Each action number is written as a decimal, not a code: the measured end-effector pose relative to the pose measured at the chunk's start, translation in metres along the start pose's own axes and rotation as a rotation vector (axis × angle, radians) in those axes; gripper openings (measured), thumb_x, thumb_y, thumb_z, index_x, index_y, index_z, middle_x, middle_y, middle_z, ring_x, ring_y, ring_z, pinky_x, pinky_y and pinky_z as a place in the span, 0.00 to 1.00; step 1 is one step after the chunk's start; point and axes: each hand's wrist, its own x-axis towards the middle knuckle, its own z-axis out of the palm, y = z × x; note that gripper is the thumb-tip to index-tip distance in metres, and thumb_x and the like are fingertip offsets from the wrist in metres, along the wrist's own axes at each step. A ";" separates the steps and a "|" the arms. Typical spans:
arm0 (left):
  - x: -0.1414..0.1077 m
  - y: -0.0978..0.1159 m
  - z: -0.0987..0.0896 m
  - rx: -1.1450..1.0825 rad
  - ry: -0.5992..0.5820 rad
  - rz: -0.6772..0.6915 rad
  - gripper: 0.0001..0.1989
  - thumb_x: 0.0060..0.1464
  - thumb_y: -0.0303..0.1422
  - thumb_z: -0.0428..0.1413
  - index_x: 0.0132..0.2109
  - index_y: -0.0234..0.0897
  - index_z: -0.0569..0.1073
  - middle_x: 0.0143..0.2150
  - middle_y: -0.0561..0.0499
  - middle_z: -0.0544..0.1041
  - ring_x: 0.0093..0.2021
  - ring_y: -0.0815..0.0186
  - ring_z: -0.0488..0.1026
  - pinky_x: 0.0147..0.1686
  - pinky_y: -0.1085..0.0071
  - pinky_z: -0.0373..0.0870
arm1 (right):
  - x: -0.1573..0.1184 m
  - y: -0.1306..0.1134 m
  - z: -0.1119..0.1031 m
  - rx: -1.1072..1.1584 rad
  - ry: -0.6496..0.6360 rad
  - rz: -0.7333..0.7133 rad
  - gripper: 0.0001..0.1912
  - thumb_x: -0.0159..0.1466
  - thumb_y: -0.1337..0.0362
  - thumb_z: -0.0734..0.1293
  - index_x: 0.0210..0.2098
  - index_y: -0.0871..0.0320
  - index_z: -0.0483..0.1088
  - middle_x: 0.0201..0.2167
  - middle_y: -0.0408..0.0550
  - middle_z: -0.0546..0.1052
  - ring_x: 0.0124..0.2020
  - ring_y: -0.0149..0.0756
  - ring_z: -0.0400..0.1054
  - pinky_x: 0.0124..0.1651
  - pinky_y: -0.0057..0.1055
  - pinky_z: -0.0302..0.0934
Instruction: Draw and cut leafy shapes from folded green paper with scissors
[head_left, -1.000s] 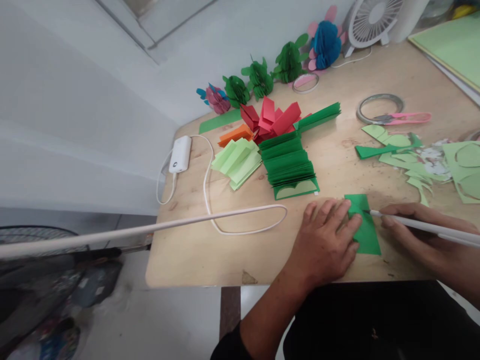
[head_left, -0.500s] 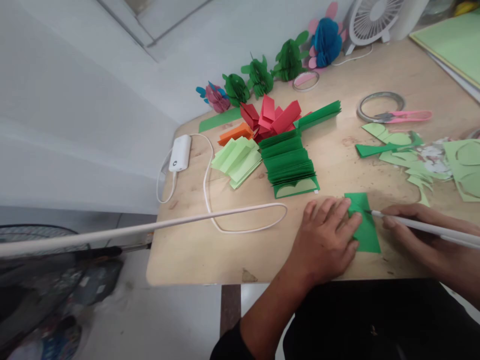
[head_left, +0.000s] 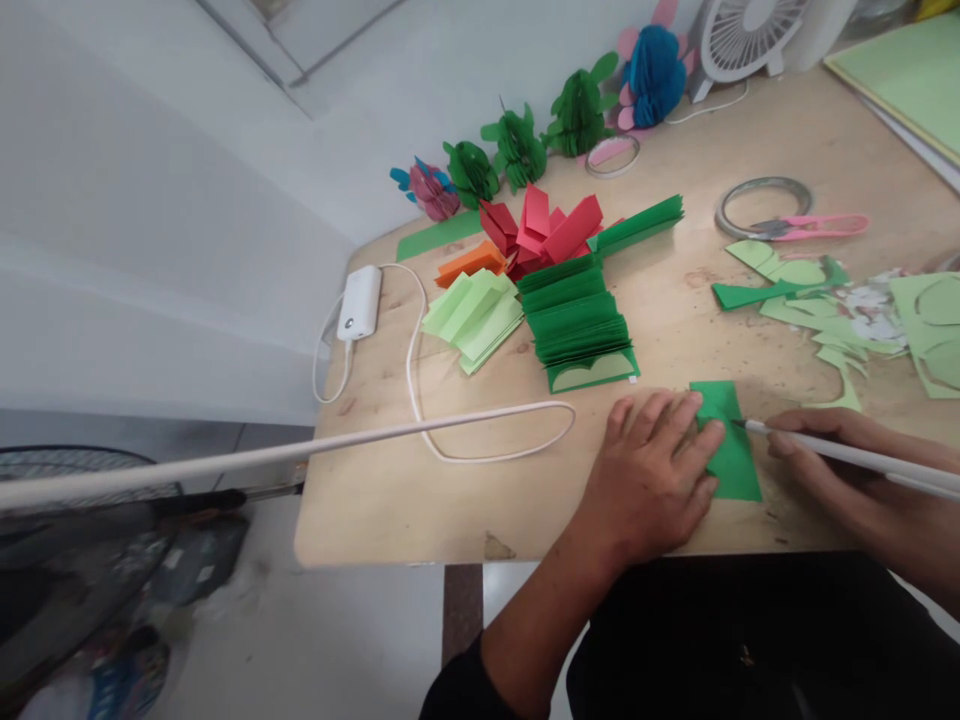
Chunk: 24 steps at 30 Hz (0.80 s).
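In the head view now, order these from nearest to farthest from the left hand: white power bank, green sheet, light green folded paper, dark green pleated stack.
1. Green sheet, partly under the left hand.
2. Dark green pleated stack, ahead and to the left.
3. Light green folded paper, left of that stack.
4. White power bank, farthest left.

Green paper rectangle flat on table; white pen slanted, tip at paper.
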 end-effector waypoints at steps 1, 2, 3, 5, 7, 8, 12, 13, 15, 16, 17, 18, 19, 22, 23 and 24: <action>0.000 0.000 0.000 0.001 -0.001 0.001 0.23 0.68 0.40 0.47 0.65 0.38 0.70 0.71 0.43 0.65 0.69 0.52 0.57 0.66 0.48 0.54 | -0.001 0.000 0.000 -0.007 0.003 -0.003 0.20 0.60 0.39 0.65 0.32 0.47 0.77 0.25 0.44 0.81 0.22 0.42 0.74 0.26 0.36 0.67; 0.000 0.000 0.000 0.001 -0.001 0.002 0.23 0.68 0.40 0.47 0.65 0.38 0.70 0.71 0.43 0.65 0.70 0.52 0.57 0.66 0.48 0.54 | -0.002 0.001 0.001 -0.020 0.007 -0.005 0.20 0.61 0.39 0.65 0.32 0.47 0.77 0.25 0.44 0.81 0.22 0.42 0.74 0.27 0.36 0.67; 0.000 0.000 0.000 0.000 0.001 0.003 0.23 0.68 0.40 0.47 0.65 0.38 0.70 0.71 0.43 0.65 0.70 0.52 0.57 0.66 0.48 0.54 | -0.003 0.002 0.002 -0.032 0.012 -0.005 0.20 0.61 0.39 0.65 0.32 0.47 0.77 0.25 0.44 0.81 0.23 0.42 0.74 0.27 0.36 0.67; 0.000 0.000 0.001 -0.003 0.007 0.001 0.23 0.68 0.40 0.47 0.64 0.38 0.70 0.71 0.43 0.65 0.69 0.52 0.57 0.66 0.48 0.54 | -0.004 0.004 0.003 -0.042 0.022 -0.007 0.20 0.61 0.39 0.65 0.33 0.46 0.77 0.26 0.43 0.81 0.23 0.42 0.74 0.28 0.36 0.68; 0.000 0.000 0.001 -0.005 0.015 0.000 0.23 0.68 0.40 0.46 0.64 0.37 0.70 0.71 0.43 0.65 0.69 0.52 0.57 0.66 0.48 0.54 | -0.005 0.004 0.003 -0.039 0.017 -0.016 0.20 0.62 0.39 0.64 0.33 0.46 0.77 0.26 0.43 0.81 0.22 0.41 0.74 0.28 0.36 0.67; 0.000 0.000 0.000 -0.006 0.017 0.002 0.23 0.68 0.40 0.46 0.64 0.37 0.70 0.71 0.43 0.65 0.69 0.52 0.57 0.65 0.48 0.55 | -0.005 0.004 0.002 -0.039 0.019 -0.024 0.20 0.62 0.39 0.64 0.33 0.47 0.77 0.26 0.43 0.82 0.23 0.40 0.74 0.28 0.35 0.67; 0.000 0.000 0.000 0.003 0.011 0.006 0.23 0.68 0.40 0.47 0.64 0.37 0.70 0.71 0.43 0.66 0.70 0.52 0.57 0.66 0.49 0.54 | -0.004 0.002 0.000 -0.049 0.015 -0.021 0.22 0.61 0.38 0.64 0.32 0.47 0.77 0.25 0.43 0.81 0.22 0.41 0.74 0.27 0.36 0.66; 0.000 0.000 0.000 0.004 0.011 0.006 0.23 0.68 0.40 0.47 0.64 0.37 0.70 0.71 0.43 0.66 0.70 0.52 0.57 0.66 0.49 0.54 | -0.004 0.001 0.000 -0.045 0.013 -0.015 0.22 0.61 0.38 0.64 0.32 0.47 0.77 0.25 0.44 0.81 0.22 0.41 0.74 0.27 0.36 0.67; 0.000 0.000 0.000 0.006 0.011 0.006 0.23 0.68 0.40 0.46 0.64 0.38 0.70 0.71 0.43 0.65 0.70 0.52 0.57 0.66 0.49 0.54 | -0.004 0.000 0.001 -0.039 0.019 -0.008 0.21 0.61 0.38 0.64 0.32 0.47 0.77 0.25 0.44 0.81 0.21 0.41 0.74 0.27 0.36 0.67; 0.000 0.000 0.000 0.007 0.012 0.007 0.23 0.68 0.40 0.46 0.64 0.38 0.70 0.71 0.43 0.65 0.70 0.52 0.57 0.66 0.49 0.54 | -0.004 -0.001 0.001 -0.039 0.018 -0.004 0.21 0.61 0.38 0.64 0.32 0.47 0.76 0.25 0.43 0.81 0.21 0.41 0.73 0.27 0.36 0.67; 0.000 0.000 0.001 0.006 0.014 0.006 0.23 0.68 0.40 0.46 0.64 0.38 0.70 0.71 0.44 0.65 0.70 0.52 0.57 0.66 0.49 0.54 | -0.004 -0.001 0.001 -0.040 0.020 -0.003 0.21 0.61 0.39 0.64 0.32 0.47 0.76 0.24 0.43 0.81 0.21 0.41 0.73 0.27 0.36 0.67; 0.000 0.000 0.001 0.006 0.015 0.006 0.23 0.68 0.40 0.46 0.64 0.38 0.70 0.71 0.44 0.65 0.70 0.52 0.57 0.66 0.49 0.54 | -0.003 -0.002 0.000 -0.037 0.019 -0.004 0.21 0.61 0.39 0.64 0.32 0.47 0.76 0.24 0.43 0.81 0.20 0.41 0.73 0.27 0.36 0.67; 0.000 0.000 0.001 0.004 0.018 0.005 0.23 0.68 0.40 0.46 0.64 0.38 0.70 0.71 0.44 0.65 0.70 0.52 0.57 0.66 0.49 0.54 | -0.003 -0.003 0.000 -0.035 0.017 -0.006 0.21 0.61 0.39 0.64 0.31 0.47 0.76 0.23 0.43 0.80 0.20 0.41 0.73 0.27 0.36 0.67; 0.000 0.000 0.001 -0.004 0.019 0.001 0.23 0.68 0.40 0.46 0.64 0.38 0.70 0.71 0.44 0.65 0.70 0.52 0.57 0.66 0.48 0.54 | -0.002 -0.007 -0.003 -0.028 0.005 -0.023 0.20 0.61 0.40 0.64 0.31 0.47 0.76 0.23 0.43 0.81 0.20 0.40 0.73 0.26 0.35 0.66; 0.000 0.000 0.001 -0.006 0.018 0.000 0.23 0.68 0.40 0.47 0.64 0.38 0.70 0.71 0.44 0.65 0.69 0.52 0.57 0.66 0.48 0.54 | -0.001 -0.008 -0.004 -0.028 0.004 -0.031 0.20 0.61 0.40 0.65 0.31 0.48 0.77 0.23 0.43 0.81 0.20 0.40 0.74 0.25 0.35 0.66; 0.000 0.000 0.001 -0.007 0.017 0.000 0.23 0.68 0.40 0.47 0.64 0.38 0.70 0.71 0.44 0.65 0.69 0.52 0.57 0.66 0.48 0.54 | -0.001 -0.009 -0.004 -0.027 0.002 -0.041 0.20 0.62 0.41 0.65 0.32 0.48 0.77 0.24 0.43 0.81 0.20 0.40 0.74 0.25 0.34 0.66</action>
